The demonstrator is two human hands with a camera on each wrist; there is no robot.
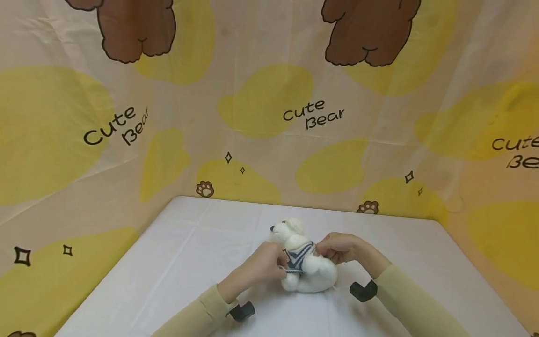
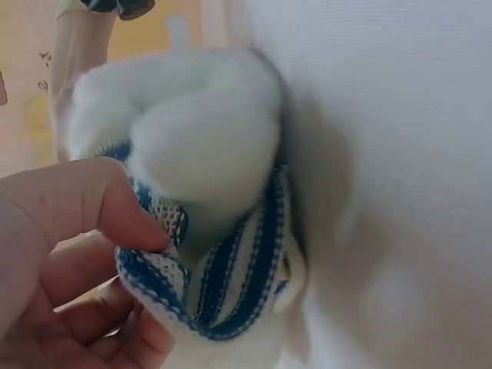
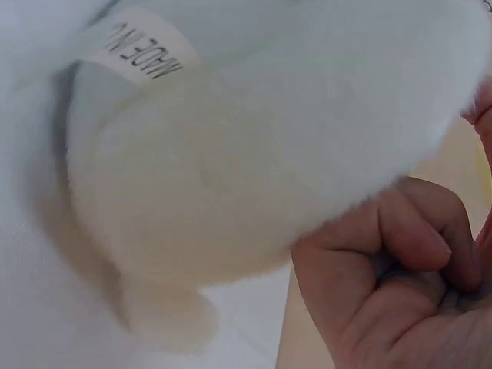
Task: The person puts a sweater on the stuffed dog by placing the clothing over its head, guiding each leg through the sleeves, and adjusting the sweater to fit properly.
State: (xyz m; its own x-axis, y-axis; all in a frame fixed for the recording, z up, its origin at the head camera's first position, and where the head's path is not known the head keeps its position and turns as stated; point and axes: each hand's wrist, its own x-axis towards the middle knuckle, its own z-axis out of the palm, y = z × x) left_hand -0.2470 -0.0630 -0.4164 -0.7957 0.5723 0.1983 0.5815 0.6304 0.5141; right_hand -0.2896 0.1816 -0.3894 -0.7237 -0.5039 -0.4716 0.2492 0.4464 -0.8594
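Observation:
A white plush toy (image 1: pixel 320 274) with a dark nose sits on the white table, its head turned to the left in the head view. Round its body is a blue-and-white striped knitted vest (image 1: pixel 300 258). My left hand (image 1: pixel 267 262) pinches the edge of the vest (image 2: pixel 231 288) between thumb and fingers, holding the opening away from the fur. At the toy's other side, my right hand (image 1: pixel 338 247) has curled fingers at the vest's edge; the plush body hides its fingertips in the right wrist view. A white label (image 3: pixel 142 50) printed "MADE IN" shows on the toy.
The white table (image 1: pixel 202 243) stands against a yellow and cream cloth backdrop (image 1: pixel 252 154) printed with brown bears and "Cute Bear". Black wrist devices hang by each sleeve, one at the left (image 1: pixel 242 311) and one at the right (image 1: pixel 363 291).

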